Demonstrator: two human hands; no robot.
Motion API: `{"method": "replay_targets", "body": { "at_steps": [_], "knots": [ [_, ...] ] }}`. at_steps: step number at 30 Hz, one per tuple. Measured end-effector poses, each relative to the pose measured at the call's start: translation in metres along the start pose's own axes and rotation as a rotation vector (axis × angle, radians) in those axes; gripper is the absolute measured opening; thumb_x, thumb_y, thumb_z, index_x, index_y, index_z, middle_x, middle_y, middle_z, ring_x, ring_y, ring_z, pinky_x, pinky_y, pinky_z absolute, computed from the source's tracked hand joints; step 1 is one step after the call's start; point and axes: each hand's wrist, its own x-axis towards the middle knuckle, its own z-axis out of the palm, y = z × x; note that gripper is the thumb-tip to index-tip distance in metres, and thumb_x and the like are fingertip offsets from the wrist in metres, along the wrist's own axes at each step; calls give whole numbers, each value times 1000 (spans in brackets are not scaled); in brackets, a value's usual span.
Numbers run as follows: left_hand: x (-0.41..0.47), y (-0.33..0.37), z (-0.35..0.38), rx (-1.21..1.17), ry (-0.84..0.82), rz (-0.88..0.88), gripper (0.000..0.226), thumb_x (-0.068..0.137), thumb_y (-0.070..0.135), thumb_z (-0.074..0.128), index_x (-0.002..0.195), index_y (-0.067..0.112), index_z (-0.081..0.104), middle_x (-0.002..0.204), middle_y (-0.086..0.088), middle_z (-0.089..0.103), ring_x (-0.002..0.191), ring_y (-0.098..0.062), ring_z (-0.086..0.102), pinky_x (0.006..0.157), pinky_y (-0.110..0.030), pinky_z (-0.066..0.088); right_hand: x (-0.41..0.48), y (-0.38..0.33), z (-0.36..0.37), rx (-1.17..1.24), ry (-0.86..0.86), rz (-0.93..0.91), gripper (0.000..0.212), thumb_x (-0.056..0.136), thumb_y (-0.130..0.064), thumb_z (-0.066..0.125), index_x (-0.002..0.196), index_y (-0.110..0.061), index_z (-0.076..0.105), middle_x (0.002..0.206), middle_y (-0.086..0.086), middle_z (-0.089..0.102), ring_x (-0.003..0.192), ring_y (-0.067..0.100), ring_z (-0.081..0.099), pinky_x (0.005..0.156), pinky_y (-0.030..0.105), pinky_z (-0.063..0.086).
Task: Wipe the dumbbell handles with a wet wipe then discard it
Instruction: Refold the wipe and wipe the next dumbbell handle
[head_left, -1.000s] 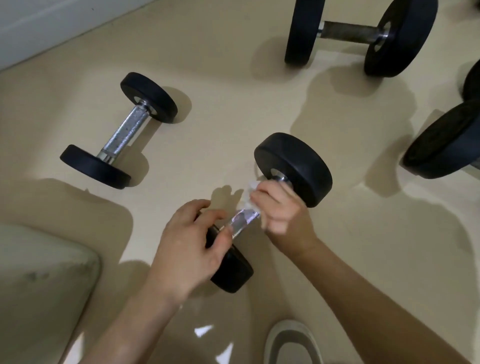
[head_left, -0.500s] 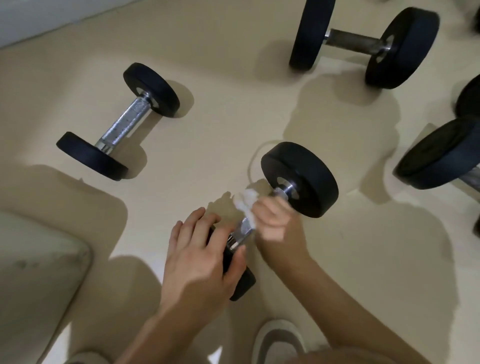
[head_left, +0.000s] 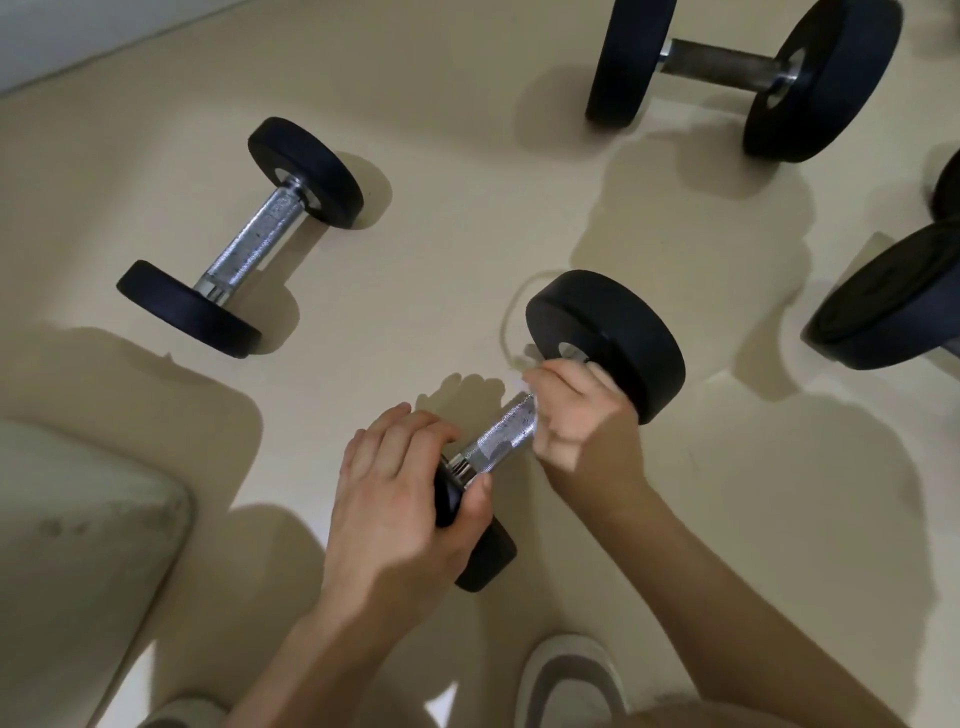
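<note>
On the beige floor (head_left: 441, 270), the dumbbell's (head_left: 597, 338) near plate is gripped by the left hand (head_left: 400, 499), while the wet wipe (head_left: 522, 384), clasped round the handle (head_left: 506, 434) by the right hand (head_left: 582, 410), has been slid farther toward the far plate.

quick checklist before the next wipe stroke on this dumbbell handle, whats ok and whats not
1. Left hand steadies the near weight head: ok.
2. Right hand wrapped round the handle at its far end: ok.
3. Wet wipe in the right hand: only a pale scrap shows by the fingers; how well it wraps the handle: cannot tell.
4. Near stretch of the handle bare and open for the stroke: ok.
5. Second small dumbbell lies apart, out of the way: ok.
6. Place to discard the wipe in view: not ok, none seen.
</note>
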Motion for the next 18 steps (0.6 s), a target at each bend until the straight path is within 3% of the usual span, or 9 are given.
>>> {"method": "replay_targets", "body": {
  "at_steps": [3,6,8,10,13,15,18],
  "knots": [
    [5,-2,-3,-31,3,-7,38,80,47,51,107,20,57,111,6,58,116,-15,44,102,-33,35,-16,-35,6,51,-160,-201,23,85,-4,47,83,-13,68,85,2,65,69,23,54,60,33,45],
    [8,-4,-6,-51,-4,-31,43,83,48,48,114,20,56,120,2,56,118,-15,44,101,-37,38,-4,-14,-4,25,-224,-294,23,78,-5,51,89,-10,70,88,2,68,73,25,57,60,32,49],
    [2,-1,-6,8,-27,8,44,86,48,46,118,19,55,127,-5,54,122,-21,44,102,-41,38,8,5,-12,-29,-128,-136,29,68,-4,54,91,-9,71,88,4,70,73,28,58,68,32,49],
    [-6,-1,-6,64,-43,110,44,86,47,50,118,17,56,128,-9,54,123,-28,46,102,-45,37,5,-1,-11,13,-42,36,25,71,-6,50,84,-8,71,82,5,69,69,28,58,67,35,46],
    [-12,-7,-7,-15,-82,183,55,75,53,60,120,23,55,130,0,56,123,-22,47,103,-36,32,-27,-36,-6,112,-194,-94,22,79,-11,48,81,-11,71,78,-1,68,66,22,57,58,35,46],
    [-14,-7,-4,-68,-118,181,68,66,59,67,123,24,52,133,1,52,122,-21,44,105,-39,33,-33,-28,-17,98,-281,-162,28,75,-9,45,85,-15,71,78,-4,68,66,20,54,55,34,48],
    [-22,3,5,-59,-126,214,69,62,60,69,118,21,56,128,-1,54,121,-23,45,103,-56,35,-22,7,-29,-121,-159,-25,29,80,-7,48,93,-20,71,83,-6,71,74,17,54,72,26,44]
  ]
}}
